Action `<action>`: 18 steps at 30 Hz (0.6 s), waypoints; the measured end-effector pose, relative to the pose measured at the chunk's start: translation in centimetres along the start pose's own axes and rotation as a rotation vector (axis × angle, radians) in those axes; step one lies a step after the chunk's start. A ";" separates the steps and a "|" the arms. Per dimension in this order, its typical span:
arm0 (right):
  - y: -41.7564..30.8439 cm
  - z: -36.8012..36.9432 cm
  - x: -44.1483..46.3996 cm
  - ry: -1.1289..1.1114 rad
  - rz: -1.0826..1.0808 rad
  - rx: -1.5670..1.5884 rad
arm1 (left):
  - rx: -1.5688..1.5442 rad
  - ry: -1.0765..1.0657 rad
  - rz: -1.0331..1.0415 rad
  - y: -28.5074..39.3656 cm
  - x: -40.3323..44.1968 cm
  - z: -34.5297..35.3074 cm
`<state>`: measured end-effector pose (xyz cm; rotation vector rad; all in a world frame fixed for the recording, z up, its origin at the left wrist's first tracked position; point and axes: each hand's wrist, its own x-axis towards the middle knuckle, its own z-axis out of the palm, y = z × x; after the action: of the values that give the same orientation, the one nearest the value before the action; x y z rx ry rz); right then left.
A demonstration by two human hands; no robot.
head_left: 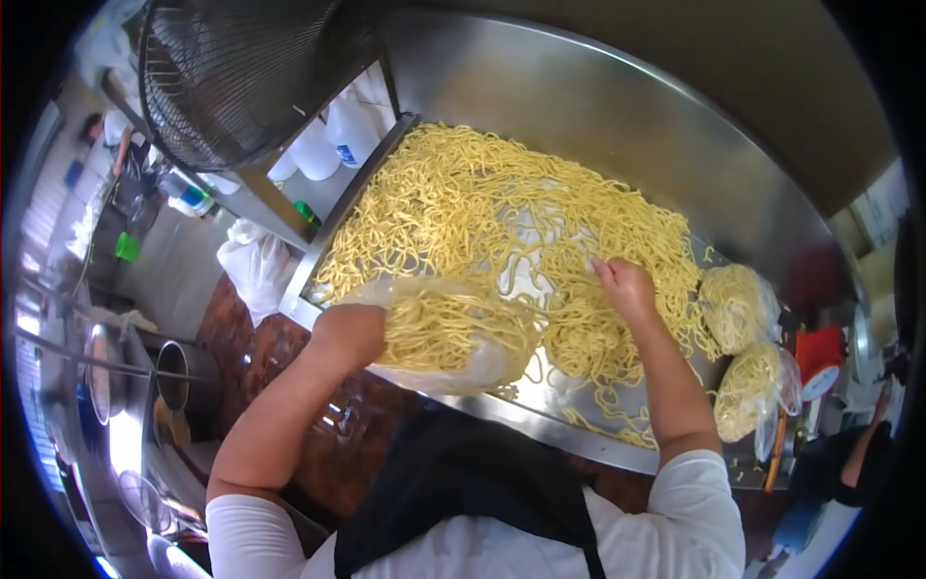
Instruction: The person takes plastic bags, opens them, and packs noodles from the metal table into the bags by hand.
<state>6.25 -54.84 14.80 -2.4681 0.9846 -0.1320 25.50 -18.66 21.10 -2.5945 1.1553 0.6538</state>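
Note:
Loose yellow noodles [434,203] lie spread over a steel tray table [526,413]. My left hand [349,336] is closed on the gathered side of a clear plastic bag [487,365], which hangs tilted over the table's front edge with a clump of noodles in it. My right hand [627,288] is above the noodles on the right, fingers curled in and thumb side up. Whether anything is inside those fingers is hidden. Below it sits a denser heap of noodles [584,338].
Two filled noodle bags [738,307] stand at the table's right end, beside a red scale [818,359]. A large fan [231,87] overhangs the left side. White jugs [349,135] and a white plastic bag [256,265] are left. Other people work at far left and right.

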 end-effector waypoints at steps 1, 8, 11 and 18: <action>0.2 -0.2 0.3 -0.089 0.018 -0.204 | -0.004 -0.001 -0.005 -0.1 -0.1 0.1; -7.1 4.7 -2.6 -0.184 -0.588 0.239 | -0.234 0.414 0.183 -1.3 -2.4 -0.6; -12.1 4.0 -4.8 -0.725 -0.470 0.339 | -0.861 0.455 0.237 -1.2 -4.0 -2.4; -19.6 1.3 -5.5 -0.644 -0.789 0.157 | -1.724 0.206 0.366 2.4 -5.6 -4.8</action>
<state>14.77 -38.28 23.20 -2.3548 -0.2670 0.3050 21.86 -18.45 27.98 -3.7052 1.4338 2.3164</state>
